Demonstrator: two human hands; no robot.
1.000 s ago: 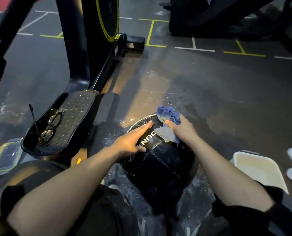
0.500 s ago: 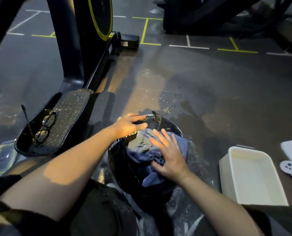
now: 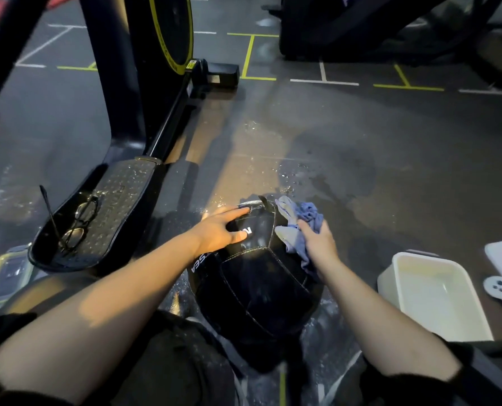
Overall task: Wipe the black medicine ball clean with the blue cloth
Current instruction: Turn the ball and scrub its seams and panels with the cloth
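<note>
Left hand point(image 3: 219, 230) flat, fingers point(image 3: 238, 211) straight; right hand point(image 3: 320, 241) curled, gripping.

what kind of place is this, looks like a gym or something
Most likely a gym floor. A black medicine ball is being wiped with a blue cloth, an exercise machine with a textured foot pedal stands to the left, and the dark rubber floor carries taped yellow and white lines.

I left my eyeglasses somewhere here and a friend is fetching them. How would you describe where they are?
Find the black exercise machine at the left of the floor. Its studded black footplate lies low beside the medicine ball. The eyeglasses rest on its near end, dark-framed, one temple arm sticking up.
</note>
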